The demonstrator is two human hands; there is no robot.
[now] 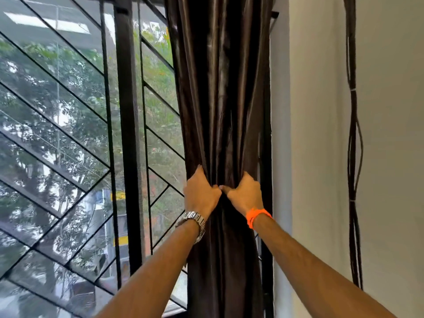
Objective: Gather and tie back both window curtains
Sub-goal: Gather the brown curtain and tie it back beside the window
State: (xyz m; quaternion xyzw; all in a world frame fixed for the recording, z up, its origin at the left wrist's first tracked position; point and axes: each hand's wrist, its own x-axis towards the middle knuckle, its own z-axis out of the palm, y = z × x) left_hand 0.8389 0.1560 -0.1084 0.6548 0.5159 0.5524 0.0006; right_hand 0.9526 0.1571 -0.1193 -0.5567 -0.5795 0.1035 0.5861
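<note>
A dark brown satin curtain (220, 88) hangs bunched into a narrow column at the right side of the window. My left hand (200, 193), with a silver watch on its wrist, grips the bunch from the left. My right hand (244, 193), with an orange band on its wrist, grips it from the right. The two hands meet thumb to thumb at the front of the folds and squeeze the fabric together at about mid height. No tie-back and no second curtain is in view.
The window (68, 134) with black diagonal grille bars and a thick black upright (126, 134) fills the left. A white wall (321, 134) stands to the right, with a bundle of dark cables (354, 157) running down it.
</note>
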